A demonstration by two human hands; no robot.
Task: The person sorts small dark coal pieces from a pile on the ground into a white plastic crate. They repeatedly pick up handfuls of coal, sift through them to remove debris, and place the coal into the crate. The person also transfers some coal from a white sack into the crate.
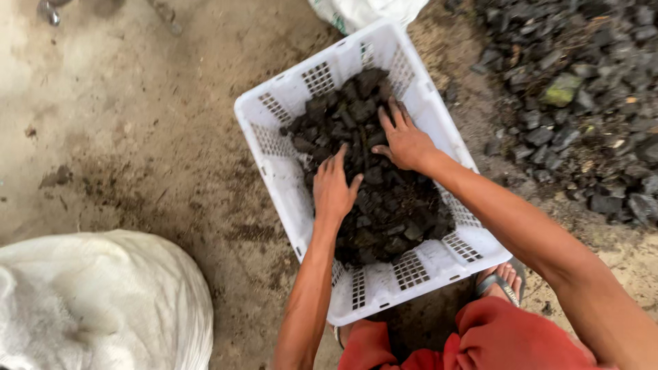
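A: Entry, head view. Where do the hands sit?

B: Both are inside the white slotted crate (288, 92) on the dirt floor (137, 123). Left hand (334, 188) lies palm down on the charcoal pieces (394, 205), fingers spread, near the middle of the load. Right hand (406, 140) rests flat just beyond it, toward the far right wall.

A: State of each grip?

B: Wide on both. Fingers are splayed over the lumps; neither hand closes on a piece.

A: Where is the charcoal?

B: Heaped in the crate, spanning it from the far end to the near end. A loose charcoal pile (576, 103) lies on the ground to the far right, apart from the crate.

A: Step in hand, as judged?

B: Spreading or sorting through the load by touch. Lifting any piece would call for the fingers to curl round one lump.

A: Other items?

B: White sack (103, 301) near left; second sack (363, 10) at the far edge.
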